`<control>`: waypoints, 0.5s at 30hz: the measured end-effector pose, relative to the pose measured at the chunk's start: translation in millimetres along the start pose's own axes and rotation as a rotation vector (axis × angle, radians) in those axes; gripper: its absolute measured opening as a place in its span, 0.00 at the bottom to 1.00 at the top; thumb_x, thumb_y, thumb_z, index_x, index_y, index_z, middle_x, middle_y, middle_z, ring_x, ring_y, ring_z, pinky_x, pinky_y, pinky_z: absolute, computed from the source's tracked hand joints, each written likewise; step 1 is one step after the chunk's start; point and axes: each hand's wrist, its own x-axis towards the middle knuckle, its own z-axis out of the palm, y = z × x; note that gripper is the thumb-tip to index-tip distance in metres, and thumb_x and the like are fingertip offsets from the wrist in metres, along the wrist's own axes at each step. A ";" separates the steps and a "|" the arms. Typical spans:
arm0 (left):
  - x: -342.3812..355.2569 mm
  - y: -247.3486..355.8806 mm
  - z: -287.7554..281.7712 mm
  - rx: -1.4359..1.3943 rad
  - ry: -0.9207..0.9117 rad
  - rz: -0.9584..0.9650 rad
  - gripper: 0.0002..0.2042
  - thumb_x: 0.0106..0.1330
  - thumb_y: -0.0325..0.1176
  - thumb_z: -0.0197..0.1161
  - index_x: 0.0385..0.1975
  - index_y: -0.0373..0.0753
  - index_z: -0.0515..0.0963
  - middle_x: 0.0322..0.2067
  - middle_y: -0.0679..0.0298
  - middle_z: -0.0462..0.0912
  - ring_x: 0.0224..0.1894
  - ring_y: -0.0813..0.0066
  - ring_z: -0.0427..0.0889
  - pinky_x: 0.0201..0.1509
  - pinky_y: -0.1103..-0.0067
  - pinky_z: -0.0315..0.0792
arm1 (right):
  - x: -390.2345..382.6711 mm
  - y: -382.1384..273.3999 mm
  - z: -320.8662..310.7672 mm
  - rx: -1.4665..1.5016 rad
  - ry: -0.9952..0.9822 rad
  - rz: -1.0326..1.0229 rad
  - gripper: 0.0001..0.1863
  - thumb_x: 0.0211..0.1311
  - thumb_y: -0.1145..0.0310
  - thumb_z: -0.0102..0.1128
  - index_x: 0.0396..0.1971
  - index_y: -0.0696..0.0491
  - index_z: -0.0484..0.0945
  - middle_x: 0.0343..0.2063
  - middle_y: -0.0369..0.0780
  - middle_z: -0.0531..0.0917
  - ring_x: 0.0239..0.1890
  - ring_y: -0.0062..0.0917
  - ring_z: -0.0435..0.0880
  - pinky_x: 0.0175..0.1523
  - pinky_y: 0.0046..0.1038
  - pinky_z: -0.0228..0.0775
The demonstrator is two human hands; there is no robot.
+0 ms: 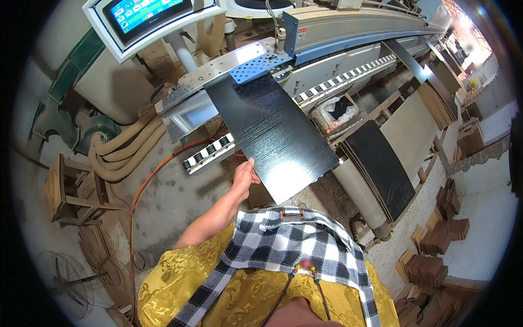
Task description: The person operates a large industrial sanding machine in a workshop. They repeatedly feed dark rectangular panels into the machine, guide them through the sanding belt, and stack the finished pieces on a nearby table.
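A black wood-grain panel (272, 122) lies tilted in front of me, glossy with a bright reflection on its near part. Its far end reaches under a blue perforated plate (256, 67) on a long machine. At the panel's left edge, toward the near corner, my left hand (245, 177) is closed on the board, with some fingers hidden below it. Under the panel's left side a strip of black and white rollers (210, 153) sticks out. My right hand does not show.
A control screen (147, 15) stands at the upper left. On the right, a stack of black panels (378, 166) lies on a roller stand. Tan hoses (122, 152), an orange hose (139, 191) and a wooden stool (76, 188) are on the left. Brown boards (427, 270) are piled at right.
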 end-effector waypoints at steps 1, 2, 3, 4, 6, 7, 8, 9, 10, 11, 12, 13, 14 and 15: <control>1.6 1.6 5.0 -0.003 -0.007 0.003 0.16 0.63 0.46 0.46 0.21 0.40 0.66 0.13 0.66 0.71 0.14 0.79 0.71 0.18 0.85 0.67 | 1.4 1.6 -2.2 0.008 0.012 -0.006 0.18 0.59 0.62 0.40 0.25 0.61 0.74 0.17 0.36 0.75 0.19 0.19 0.71 0.25 0.22 0.63; 4.0 2.4 9.4 -0.006 0.001 0.000 0.16 0.64 0.46 0.46 0.21 0.40 0.66 0.13 0.66 0.70 0.14 0.79 0.71 0.18 0.85 0.67 | 1.2 -2.3 -2.1 0.014 0.023 -0.009 0.18 0.59 0.62 0.41 0.25 0.61 0.74 0.17 0.36 0.75 0.19 0.19 0.71 0.25 0.22 0.63; 6.0 3.3 14.5 -0.009 0.009 -0.001 0.16 0.64 0.45 0.46 0.21 0.40 0.66 0.13 0.66 0.70 0.14 0.79 0.71 0.18 0.85 0.67 | -0.9 -9.8 -2.0 0.007 0.066 0.016 0.18 0.59 0.62 0.40 0.25 0.61 0.74 0.17 0.37 0.76 0.19 0.20 0.72 0.25 0.22 0.63; 8.4 4.1 19.5 -0.011 0.017 -0.004 0.16 0.64 0.45 0.46 0.21 0.40 0.66 0.13 0.67 0.69 0.14 0.79 0.71 0.18 0.85 0.67 | -3.1 -17.4 -1.9 0.001 0.110 0.041 0.18 0.60 0.62 0.40 0.26 0.60 0.74 0.17 0.38 0.76 0.19 0.20 0.72 0.25 0.22 0.63; 16.4 3.0 28.9 -0.012 -0.001 0.002 0.15 0.64 0.45 0.46 0.21 0.40 0.66 0.14 0.67 0.69 0.14 0.79 0.71 0.18 0.85 0.67 | -4.5 -28.3 -2.5 0.039 0.153 0.096 0.18 0.61 0.62 0.39 0.28 0.60 0.74 0.18 0.39 0.77 0.19 0.21 0.73 0.25 0.22 0.64; 20.5 2.8 34.3 -0.011 -0.011 0.004 0.15 0.64 0.45 0.45 0.22 0.40 0.66 0.14 0.67 0.69 0.14 0.79 0.71 0.18 0.85 0.67 | -4.4 -29.9 -4.9 0.084 0.151 0.126 0.18 0.62 0.61 0.39 0.29 0.60 0.73 0.18 0.40 0.77 0.19 0.22 0.73 0.25 0.22 0.65; 24.4 3.6 41.4 -0.003 -0.016 -0.001 0.15 0.64 0.45 0.45 0.22 0.40 0.66 0.14 0.67 0.69 0.14 0.79 0.71 0.18 0.85 0.67 | -5.5 -32.9 -6.8 0.131 0.153 0.155 0.18 0.62 0.61 0.38 0.30 0.60 0.73 0.19 0.41 0.78 0.18 0.22 0.74 0.25 0.22 0.65; 28.2 4.4 47.3 0.004 -0.014 -0.005 0.15 0.64 0.45 0.45 0.22 0.40 0.66 0.15 0.67 0.70 0.14 0.80 0.71 0.18 0.85 0.67 | -8.6 -42.0 -6.6 0.172 0.155 0.133 0.18 0.63 0.60 0.38 0.31 0.59 0.72 0.19 0.41 0.78 0.18 0.23 0.74 0.24 0.23 0.66; 32.2 5.3 53.7 0.011 -0.012 -0.009 0.15 0.64 0.45 0.45 0.22 0.40 0.66 0.15 0.67 0.70 0.14 0.80 0.71 0.18 0.85 0.67 | -14.7 -51.4 -8.9 0.214 0.157 0.112 0.18 0.63 0.60 0.37 0.32 0.59 0.72 0.19 0.41 0.78 0.17 0.23 0.74 0.24 0.23 0.66; 36.0 6.1 60.7 0.006 -0.016 0.000 0.15 0.64 0.44 0.45 0.22 0.40 0.67 0.15 0.67 0.70 0.14 0.80 0.71 0.18 0.85 0.67 | -23.4 -66.5 -9.7 0.256 0.161 0.090 0.18 0.64 0.59 0.36 0.33 0.59 0.71 0.19 0.41 0.78 0.17 0.23 0.74 0.23 0.23 0.67; 40.0 7.0 68.3 0.002 -0.021 0.010 0.15 0.65 0.44 0.44 0.23 0.40 0.67 0.15 0.66 0.71 0.14 0.80 0.71 0.18 0.85 0.67 | -31.1 -81.1 -10.4 0.247 0.186 0.094 0.18 0.64 0.59 0.37 0.34 0.59 0.71 0.19 0.41 0.78 0.17 0.23 0.74 0.22 0.23 0.66; 43.7 7.7 76.5 -0.005 -0.030 0.018 0.15 0.65 0.44 0.44 0.23 0.40 0.67 0.15 0.66 0.71 0.14 0.80 0.71 0.18 0.85 0.67 | -40.3 -96.4 -12.8 0.236 0.214 0.098 0.18 0.64 0.59 0.37 0.34 0.59 0.71 0.18 0.41 0.78 0.16 0.23 0.74 0.22 0.22 0.66; 50.1 6.3 84.1 -0.003 -0.024 0.017 0.15 0.65 0.43 0.44 0.23 0.39 0.68 0.15 0.66 0.72 0.14 0.79 0.71 0.18 0.85 0.67 | -44.9 -104.4 -15.5 0.228 0.243 0.104 0.18 0.64 0.59 0.37 0.34 0.58 0.71 0.18 0.40 0.78 0.16 0.22 0.74 0.21 0.22 0.66; 57.4 4.5 90.5 -0.002 -0.022 0.023 0.15 0.65 0.43 0.44 0.23 0.39 0.68 0.15 0.65 0.72 0.14 0.79 0.71 0.18 0.85 0.67 | -45.6 -107.0 -20.4 0.219 0.273 0.119 0.18 0.63 0.59 0.38 0.34 0.58 0.71 0.18 0.40 0.78 0.16 0.22 0.74 0.21 0.22 0.65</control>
